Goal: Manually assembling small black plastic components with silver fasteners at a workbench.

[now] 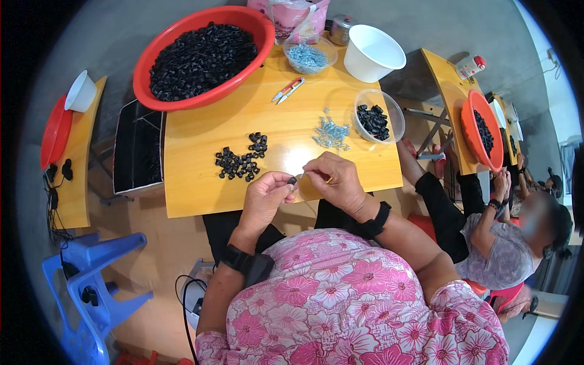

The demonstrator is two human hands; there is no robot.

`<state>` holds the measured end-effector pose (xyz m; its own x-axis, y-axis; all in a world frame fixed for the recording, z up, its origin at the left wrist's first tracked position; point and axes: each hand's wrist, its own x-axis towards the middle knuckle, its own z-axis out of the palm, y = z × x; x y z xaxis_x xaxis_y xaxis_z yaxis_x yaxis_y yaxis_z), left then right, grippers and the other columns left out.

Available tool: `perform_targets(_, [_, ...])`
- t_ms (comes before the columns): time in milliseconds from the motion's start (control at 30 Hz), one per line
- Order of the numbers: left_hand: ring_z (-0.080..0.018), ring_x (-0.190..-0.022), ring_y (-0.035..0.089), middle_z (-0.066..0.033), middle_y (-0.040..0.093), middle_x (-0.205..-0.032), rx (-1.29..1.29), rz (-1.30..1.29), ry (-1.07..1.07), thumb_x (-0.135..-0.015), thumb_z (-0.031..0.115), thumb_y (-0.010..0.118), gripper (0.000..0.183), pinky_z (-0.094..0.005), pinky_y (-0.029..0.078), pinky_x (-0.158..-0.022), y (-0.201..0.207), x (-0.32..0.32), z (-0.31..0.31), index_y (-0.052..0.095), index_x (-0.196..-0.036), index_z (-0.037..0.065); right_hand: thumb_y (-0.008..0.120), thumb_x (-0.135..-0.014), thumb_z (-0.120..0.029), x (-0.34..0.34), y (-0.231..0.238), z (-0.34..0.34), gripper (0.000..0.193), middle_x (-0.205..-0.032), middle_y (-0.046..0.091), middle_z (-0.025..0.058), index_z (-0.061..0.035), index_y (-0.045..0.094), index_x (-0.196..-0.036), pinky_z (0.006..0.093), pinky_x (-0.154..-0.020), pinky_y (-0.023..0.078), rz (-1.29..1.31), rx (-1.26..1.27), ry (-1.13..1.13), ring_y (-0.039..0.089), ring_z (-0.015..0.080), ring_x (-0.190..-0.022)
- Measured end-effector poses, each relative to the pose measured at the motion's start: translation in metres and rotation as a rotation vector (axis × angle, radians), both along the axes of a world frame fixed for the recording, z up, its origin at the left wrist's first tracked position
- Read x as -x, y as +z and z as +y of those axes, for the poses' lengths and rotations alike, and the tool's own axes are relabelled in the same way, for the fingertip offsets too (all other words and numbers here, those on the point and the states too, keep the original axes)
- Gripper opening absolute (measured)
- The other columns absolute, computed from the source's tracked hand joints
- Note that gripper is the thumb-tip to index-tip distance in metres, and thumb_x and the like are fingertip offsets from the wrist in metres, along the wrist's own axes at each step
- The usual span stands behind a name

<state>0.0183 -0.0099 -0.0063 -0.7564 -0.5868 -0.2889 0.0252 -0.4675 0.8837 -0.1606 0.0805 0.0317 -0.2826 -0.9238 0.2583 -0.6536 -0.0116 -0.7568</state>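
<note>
Near the table's front edge, my left hand [266,193] pinches a small black plastic part [292,180] between thumb and fingers. Just to its right, my right hand [339,181] is closed in a pinch close to that part. Something tiny and pale shows at its fingertips, too small to name. A loose group of similar black parts [234,163] lies left of my hands. Beyond my right hand is a small heap of clear bluish pieces [331,132]. A clear tub [398,125] of black parts stands to the right of that heap.
A big red basin [264,61] full of black parts stands far left on the table [201,131]. Small snips [288,90], a clear bowl [331,55] of bluish pieces and a white tub [374,58] are at the back. Another person [496,243] sits on the right.
</note>
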Motion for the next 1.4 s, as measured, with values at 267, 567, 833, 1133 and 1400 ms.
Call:
perform_targets(267, [-0.0095, -0.075, 0.062, -0.0071, 0.066, -0.091, -0.013, -0.004, 0.027, -0.091, 0.003, 0.059, 0.016, -0.024, 0.053, -0.07, 0.007, 0.001, 0.0, 0.06, -0.106, -0.002, 0.07, -0.072, -0.015, -0.011, -0.001, -0.008, 0.018, -0.075, 0.057, 0.0092, -0.0102, 0.064, -0.088, 0.0379, -0.058, 0.049, 0.157, 0.035, 0.077, 0.06, 0.0293, -0.066])
perform_targets(567, [-0.0094, -0.074, 0.062, -0.0058, 0.066, -0.088, -0.007, 0.01, 0.034, -0.091, 0.004, 0.058, 0.013, -0.0241, 0.053, -0.068, 0.005, 0.0, 0.002, 0.059, -0.104, -0.002, 0.07, -0.069, -0.002, -0.016, 0.014, -0.008, 0.022, -0.076, 0.058, 0.0082, -0.0054, 0.064, -0.09, 0.034, -0.055, 0.05, 0.544, 0.182, 0.182, 0.061, 0.0254, -0.063])
perform_targets(833, [-0.0097, -0.074, 0.063, -0.0054, 0.066, -0.088, 0.024, -0.024, 0.053, -0.091, 0.003, 0.057, 0.012, -0.0239, 0.053, -0.068, 0.005, 0.001, 0.002, 0.059, -0.103, -0.001, 0.068, -0.075, 0.0, -0.022, 0.017, -0.008, 0.016, -0.074, 0.058, 0.0097, -0.0051, 0.065, -0.089, 0.0325, -0.056, 0.049, 0.357, 0.073, 0.146, 0.061, 0.027, -0.064])
perform_targets(1133, [-0.0092, -0.077, 0.063, -0.0039, 0.064, -0.088, 0.051, -0.008, 0.02, -0.091, 0.003, 0.055, 0.017, -0.0236, 0.053, -0.07, 0.009, 0.001, 0.001, 0.059, -0.106, -0.002, 0.067, -0.078, 0.0, -0.016, 0.001, -0.007, 0.011, -0.077, 0.063, 0.0102, -0.0025, 0.068, -0.088, 0.0281, -0.06, 0.049, 0.042, 0.042, 0.168, 0.062, 0.0184, -0.066])
perform_targets(1400, [-0.0091, -0.078, 0.063, -0.0058, 0.065, -0.093, 0.032, 0.05, -0.004, -0.09, 0.003, 0.058, 0.016, -0.0221, 0.053, -0.071, 0.0, -0.002, 0.0, 0.059, -0.105, -0.004, 0.063, -0.078, 0.002, -0.005, -0.001, -0.046, 0.015, -0.08, 0.063, 0.0113, -0.0025, 0.069, -0.091, 0.0283, -0.062, 0.049, 0.025, -0.026, 0.156, 0.061, 0.0206, -0.067])
